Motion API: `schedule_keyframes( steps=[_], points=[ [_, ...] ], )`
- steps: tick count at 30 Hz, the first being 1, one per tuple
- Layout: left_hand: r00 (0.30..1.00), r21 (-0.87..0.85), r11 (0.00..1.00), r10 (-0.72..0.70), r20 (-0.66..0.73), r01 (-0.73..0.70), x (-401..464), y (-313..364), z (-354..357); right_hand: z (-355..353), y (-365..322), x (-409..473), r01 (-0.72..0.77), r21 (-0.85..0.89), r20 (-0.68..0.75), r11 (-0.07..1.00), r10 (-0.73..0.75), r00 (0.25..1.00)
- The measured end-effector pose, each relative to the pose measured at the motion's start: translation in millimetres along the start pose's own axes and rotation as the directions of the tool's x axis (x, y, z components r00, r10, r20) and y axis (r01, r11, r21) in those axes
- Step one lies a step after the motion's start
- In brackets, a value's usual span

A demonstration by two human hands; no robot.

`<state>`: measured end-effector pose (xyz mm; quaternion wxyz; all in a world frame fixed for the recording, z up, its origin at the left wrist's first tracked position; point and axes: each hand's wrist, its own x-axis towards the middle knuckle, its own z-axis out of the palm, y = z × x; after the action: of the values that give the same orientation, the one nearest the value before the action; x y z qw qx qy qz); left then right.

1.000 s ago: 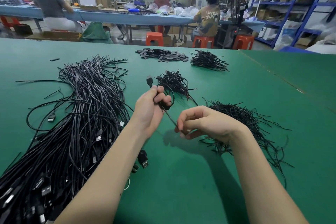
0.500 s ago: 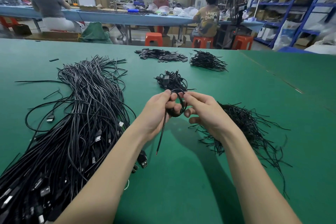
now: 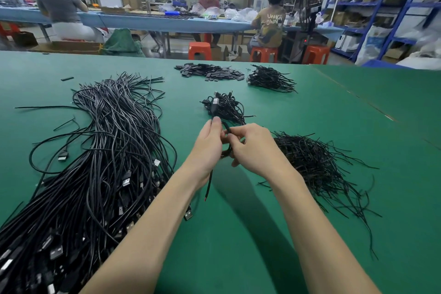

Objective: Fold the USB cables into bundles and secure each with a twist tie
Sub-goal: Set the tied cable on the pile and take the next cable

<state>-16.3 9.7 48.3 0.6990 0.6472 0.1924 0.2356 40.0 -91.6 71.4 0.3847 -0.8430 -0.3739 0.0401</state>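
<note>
Both hands have closed together: the left hand (image 3: 208, 144) is gripping the coiled cable (image 3: 226, 129), the right hand (image 3: 253, 148) is now pinching it beside that grip, readying the tie.

Two hands (image 3: 210, 148) are seen on one green table (image 3: 238, 234). Four heaps of black cables and ties (image 3: 107, 162) are counted, three orange stools (image 3: 200, 50), and four seated people (image 3: 59, 5).

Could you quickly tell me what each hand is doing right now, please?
Left hand: holds the coiled cable.
Right hand: pinches the same cable.
</note>
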Motion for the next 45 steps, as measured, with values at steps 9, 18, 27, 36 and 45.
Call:
schedule_keyframes(
  steps=[9,18,27,36,45],
  points=[
    [0.987,0.279,0.957,0.042,0.156,-0.084,-5,8,-1,-1,0,-1,0.086,-0.089,-0.005,0.992,-0.087,0.996],
    [0.988,0.564,0.816,0.048,0.149,-0.125,-7,0,-2,-8,7,2,0.036,-0.122,0.158,0.992,-0.017,0.987],
    [0.97,0.575,0.789,0.11,0.216,-0.218,-8,-7,-3,4,14,3,-0.099,0.397,-0.145,0.912,0.169,0.975],
    [0.941,0.553,0.772,0.178,0.287,-0.314,-8,-12,0,3,17,3,-0.055,0.535,-0.183,0.843,0.179,0.967],
    [0.943,0.336,0.886,0.263,0.203,-0.319,-11,-23,17,-14,30,3,-0.09,0.573,-0.177,0.815,0.23,0.957]
  ],
)
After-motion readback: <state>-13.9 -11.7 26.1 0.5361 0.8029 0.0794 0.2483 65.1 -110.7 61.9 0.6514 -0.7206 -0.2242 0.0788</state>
